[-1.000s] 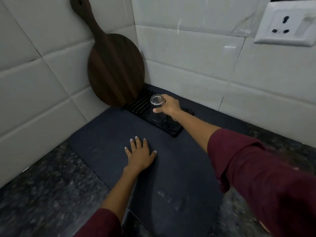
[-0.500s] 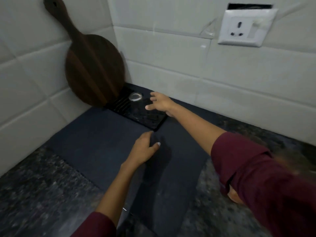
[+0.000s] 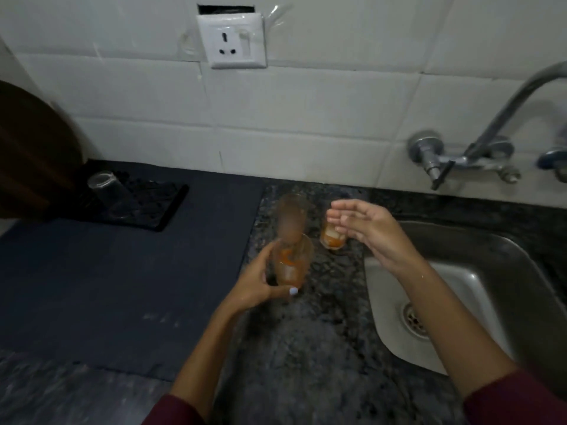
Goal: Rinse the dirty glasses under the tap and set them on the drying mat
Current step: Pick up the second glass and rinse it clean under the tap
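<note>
Left hand (image 3: pixel 256 283) is wrapped around a dirty glass (image 3: pixel 290 262), thumb across the near side and fingers curled behind, right on the speckled desk (image 3: pixel 306 348) between the mat (image 3: pixel 122 286) and the sink (image 3: pixel 506 271). That glass shows orange residue inside and is smeared by motion blur, so I can't tell whether it stands on the desk or is lifted clear. A second blurred glass shape (image 3: pixel 291 216) sits just behind it, touching or overlapping in view; which one, I can't tell.

Right hand (image 3: pixel 365 228) hovers with fingers loosely extended and apart, holding nothing. It hangs just over a third glass (image 3: pixel 333 237), which is short and also stained orange; contact cannot be made out.

Over on the left, a clean glass (image 3: pixel 107 191) stands upside down on the black ribbed tray (image 3: pixel 159 207) at the back of the mat, beside a dark wooden board (image 3: pixel 33 148) leaning on the tiled wall. The tap (image 3: pixel 506 118) arcs out from the wall above the sink, no water visible. A white socket (image 3: pixel 233 41) is on the tiles above.
</note>
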{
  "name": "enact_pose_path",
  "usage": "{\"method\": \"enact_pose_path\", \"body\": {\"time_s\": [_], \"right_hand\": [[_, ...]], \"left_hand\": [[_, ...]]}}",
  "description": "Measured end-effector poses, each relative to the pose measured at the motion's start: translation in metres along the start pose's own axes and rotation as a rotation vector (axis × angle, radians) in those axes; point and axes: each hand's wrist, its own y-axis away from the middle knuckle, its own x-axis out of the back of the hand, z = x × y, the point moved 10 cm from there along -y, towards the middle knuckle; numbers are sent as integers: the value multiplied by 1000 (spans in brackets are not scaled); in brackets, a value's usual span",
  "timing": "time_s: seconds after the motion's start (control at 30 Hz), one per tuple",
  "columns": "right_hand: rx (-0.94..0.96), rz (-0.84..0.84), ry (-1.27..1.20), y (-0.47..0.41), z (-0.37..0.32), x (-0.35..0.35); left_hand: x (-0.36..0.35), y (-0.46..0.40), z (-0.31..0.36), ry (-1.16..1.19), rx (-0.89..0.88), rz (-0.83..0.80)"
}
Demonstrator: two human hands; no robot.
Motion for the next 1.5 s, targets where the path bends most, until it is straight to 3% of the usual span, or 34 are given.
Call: {"method": "enact_pose_path", "body": {"time_s": [0.2, 0.27, 0.37, 0.47, 0.63, 0.83, 1.13, 1.33, 1.5], "right_hand": [[-22, 110, 13, 28, 30, 73], [-6, 156, 55, 31, 30, 98], [21, 273, 157, 29, 27, 140], [77, 457, 417, 19, 6, 182], [100, 608, 783, -13, -43, 213], [44, 550, 905, -53, -47, 210], [235, 514, 1236, -60, -55, 190], [194, 443, 1002, -24, -43, 188], [377, 415, 981, 53, -25, 189]], "left_hand": [[-2, -2, 14, 31, 5, 305], [-2, 0, 15, 11, 39, 331], [-15, -3, 29, -54, 61, 259], [-48, -15, 63, -130, 13, 164], [-111, -52, 117, -65, -81, 47], [-156, -98, 133, 109, -64, -56], [-171, -119, 105, 154, 5, -157], [-193, -124, 98, 118, -10, -211], [-224, -131, 109, 113, -69, -235]]}}
